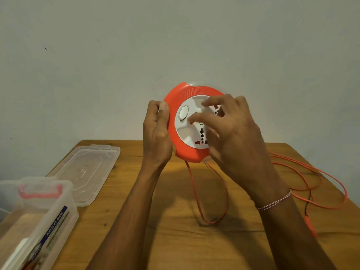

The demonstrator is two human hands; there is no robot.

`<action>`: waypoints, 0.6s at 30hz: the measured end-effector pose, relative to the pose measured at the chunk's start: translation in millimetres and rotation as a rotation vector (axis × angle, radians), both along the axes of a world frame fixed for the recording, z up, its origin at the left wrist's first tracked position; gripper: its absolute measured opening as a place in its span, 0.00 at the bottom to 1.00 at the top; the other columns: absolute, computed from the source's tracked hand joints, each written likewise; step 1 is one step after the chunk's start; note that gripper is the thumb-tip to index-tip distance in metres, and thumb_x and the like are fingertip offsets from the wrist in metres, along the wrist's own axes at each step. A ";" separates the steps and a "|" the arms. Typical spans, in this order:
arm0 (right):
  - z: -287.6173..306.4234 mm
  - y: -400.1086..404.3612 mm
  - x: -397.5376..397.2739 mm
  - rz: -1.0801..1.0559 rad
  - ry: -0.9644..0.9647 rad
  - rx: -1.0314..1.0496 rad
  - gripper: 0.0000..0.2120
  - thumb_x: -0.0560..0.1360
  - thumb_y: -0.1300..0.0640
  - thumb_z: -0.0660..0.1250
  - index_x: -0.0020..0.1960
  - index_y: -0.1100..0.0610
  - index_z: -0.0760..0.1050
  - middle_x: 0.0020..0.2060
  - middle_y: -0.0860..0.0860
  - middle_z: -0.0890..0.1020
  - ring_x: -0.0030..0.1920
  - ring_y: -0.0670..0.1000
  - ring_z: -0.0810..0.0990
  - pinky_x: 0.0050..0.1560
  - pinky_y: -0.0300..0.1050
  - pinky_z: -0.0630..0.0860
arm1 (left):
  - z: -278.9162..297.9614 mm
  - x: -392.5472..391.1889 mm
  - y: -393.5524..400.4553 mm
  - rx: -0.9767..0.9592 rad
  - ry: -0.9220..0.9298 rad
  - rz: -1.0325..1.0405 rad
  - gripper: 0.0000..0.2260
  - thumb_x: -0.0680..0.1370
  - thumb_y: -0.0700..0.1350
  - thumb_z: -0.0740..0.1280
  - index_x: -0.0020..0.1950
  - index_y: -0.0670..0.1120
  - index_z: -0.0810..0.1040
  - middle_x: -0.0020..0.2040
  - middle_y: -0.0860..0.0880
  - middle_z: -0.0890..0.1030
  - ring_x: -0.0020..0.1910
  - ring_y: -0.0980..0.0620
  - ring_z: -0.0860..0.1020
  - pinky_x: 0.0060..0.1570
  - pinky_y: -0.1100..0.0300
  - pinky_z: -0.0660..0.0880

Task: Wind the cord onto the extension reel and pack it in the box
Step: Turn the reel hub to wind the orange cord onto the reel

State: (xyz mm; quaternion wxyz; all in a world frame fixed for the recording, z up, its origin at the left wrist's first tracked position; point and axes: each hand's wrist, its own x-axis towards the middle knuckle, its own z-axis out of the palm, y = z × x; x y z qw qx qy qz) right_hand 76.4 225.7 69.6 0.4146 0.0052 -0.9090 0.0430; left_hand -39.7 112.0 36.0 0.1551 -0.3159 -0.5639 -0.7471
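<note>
Reel [191, 121], orange with a white socket face, is held up above the worktop [175, 240]: left hand [156, 133] grips its rim, right hand [231, 129] spreads fingers over the face. Orange cord [212, 191] loops loose below; clear box [37, 217] and lid [85, 170] sit left.
</note>
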 end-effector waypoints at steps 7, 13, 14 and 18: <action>-0.8 -9.0 -1.3 -0.064 -0.225 0.072 0.30 0.59 0.55 0.83 0.60 0.46 0.80 0.68 0.57 0.73 0.66 0.63 0.67 0.57 0.61 0.75 | 1.5 1.6 0.1 -0.012 -0.009 0.028 0.08 0.83 0.52 0.55 0.50 0.54 0.71 0.43 0.63 0.81 0.43 0.57 0.84 0.35 0.67 0.79; -3.9 -7.4 -1.4 -0.108 -0.133 0.045 0.33 0.59 0.58 0.82 0.62 0.44 0.79 0.61 0.60 0.76 0.59 0.64 0.73 0.50 0.59 0.77 | 1.6 3.6 0.5 -0.023 0.003 0.018 0.07 0.83 0.51 0.55 0.52 0.54 0.72 0.45 0.61 0.82 0.44 0.55 0.84 0.35 0.66 0.79; -4.4 -7.0 -0.9 -0.109 -0.107 0.032 0.33 0.60 0.58 0.82 0.63 0.44 0.78 0.59 0.60 0.77 0.58 0.63 0.74 0.49 0.58 0.78 | 1.8 3.8 0.2 -0.026 0.005 0.017 0.07 0.83 0.51 0.55 0.52 0.54 0.72 0.45 0.61 0.82 0.44 0.55 0.84 0.35 0.67 0.79; -6.7 -8.2 1.7 -0.150 -0.023 -0.045 0.30 0.65 0.49 0.78 0.66 0.43 0.75 0.53 0.58 0.78 0.52 0.58 0.76 0.48 0.54 0.80 | 1.7 5.0 1.1 -0.032 0.020 0.005 0.07 0.84 0.50 0.55 0.50 0.54 0.72 0.43 0.60 0.82 0.40 0.57 0.84 0.33 0.67 0.79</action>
